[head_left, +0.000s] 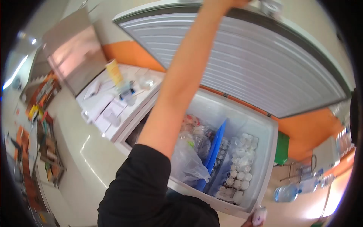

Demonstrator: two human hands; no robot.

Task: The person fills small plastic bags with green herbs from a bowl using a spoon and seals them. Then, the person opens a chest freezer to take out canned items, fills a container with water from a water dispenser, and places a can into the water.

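Observation:
My left arm reaches up across the view, and my left hand (231,3) grips the upper rim of the raised freezer lid (261,64). The top edge of the view cuts off most of that hand. At the bottom right, my right hand (247,222) is closed around a small white container (259,216), just outside the freezer's front corner. Inside the open chest freezer (269,151), a blue divider (216,147) stands tilted. Left of it lie plastic bags (189,162); to its right are several small white-topped containers (239,178).
A white counter (132,109) left of the freezer carries papers (104,104), a white cup (110,116) and a yellow canister (114,72). A green bin (281,148) stands behind the freezer's right side. Large water bottles (286,193) are at the right.

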